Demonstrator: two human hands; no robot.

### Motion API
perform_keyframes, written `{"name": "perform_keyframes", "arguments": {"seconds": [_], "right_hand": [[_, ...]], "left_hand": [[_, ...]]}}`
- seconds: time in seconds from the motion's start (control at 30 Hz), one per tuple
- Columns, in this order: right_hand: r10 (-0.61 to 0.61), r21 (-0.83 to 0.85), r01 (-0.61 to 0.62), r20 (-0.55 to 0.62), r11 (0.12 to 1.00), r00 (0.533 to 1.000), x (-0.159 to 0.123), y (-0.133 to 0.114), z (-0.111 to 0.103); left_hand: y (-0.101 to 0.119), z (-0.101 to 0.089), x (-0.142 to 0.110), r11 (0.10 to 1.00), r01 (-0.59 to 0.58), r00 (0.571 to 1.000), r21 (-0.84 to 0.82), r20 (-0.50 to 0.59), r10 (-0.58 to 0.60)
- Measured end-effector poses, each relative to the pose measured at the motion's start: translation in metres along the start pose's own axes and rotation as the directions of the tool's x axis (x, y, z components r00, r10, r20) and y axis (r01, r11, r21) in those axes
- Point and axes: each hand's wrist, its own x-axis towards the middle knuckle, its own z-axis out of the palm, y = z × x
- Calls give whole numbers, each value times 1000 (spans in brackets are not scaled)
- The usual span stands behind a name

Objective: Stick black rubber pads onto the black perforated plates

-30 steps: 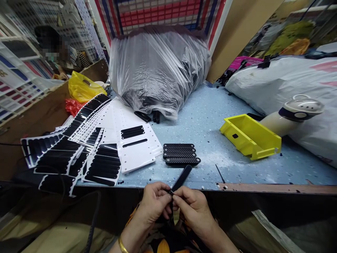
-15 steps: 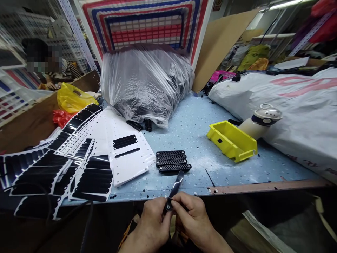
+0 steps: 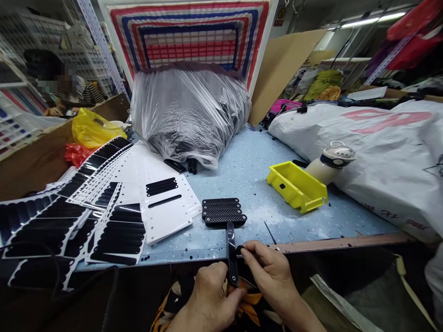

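A narrow black strip (image 3: 232, 267) stands out from my left hand (image 3: 212, 290), its fingers closed on the lower end. The strip's upper half is smooth and glossy; the lower half has a mesh texture and a pale ringed hole near its end. Just right of it, my right hand (image 3: 268, 267) pinches a small dark rounded piece (image 3: 239, 250); whether that joins the strip I cannot tell. Beyond the strip's tip, several black mesh-textured strips (image 3: 223, 212) lie side by side on the blue speckled table (image 3: 252, 184).
White sheets (image 3: 169, 216) with black strip-shaped stickers (image 3: 121, 230) spread across the left. A filled plastic bag (image 3: 190, 110) stands at the back. On the right are a yellow bin (image 3: 296, 189), a bottle (image 3: 332, 161) and a white sack (image 3: 380, 152). A person sits far left.
My right hand has moved right, away from the strip, with a small dark piece in its fingertips. The strip has turned more upright, and more of its mesh part shows.
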Motion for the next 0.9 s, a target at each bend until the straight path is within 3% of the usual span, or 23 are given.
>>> {"name": "perform_keyframes", "arguments": {"seconds": [0.1,0.17,0.23,0.33,0.47,0.57,0.67,0.77,0.9], "right_hand": [[19,14,-20,21,1000,1000,1,1,-3],[26,19,-27,49,999,998,2,2,-6],[30,26,-32,74,999,997,2,2,-8],[28,38,-32,89,999,996,2,2,-9],[20,41,-24,101,999,995,0,2,-11],[16,40,-20,96,999,995,-2,0,-23],[-7,52,3,89,999,996,-3,-1,-43],[-3,65,-2,73,998,997,0,3,-58],[183,164,-221,222,961,958,15,12,-53]], "left_hand": [[6,-18,1,997,-61,994,-40,84,65],[8,-34,7,984,-178,979,-31,97,180],[12,-49,21,934,-345,938,91,68,340],[23,-61,50,786,-520,854,335,178,489],[41,-59,84,577,-678,734,455,461,499],[52,-55,90,471,-717,694,514,583,423],[59,-55,82,427,-718,693,549,617,373],[63,-60,70,454,-689,723,565,585,368],[58,-67,61,511,-602,795,614,520,312]]}}
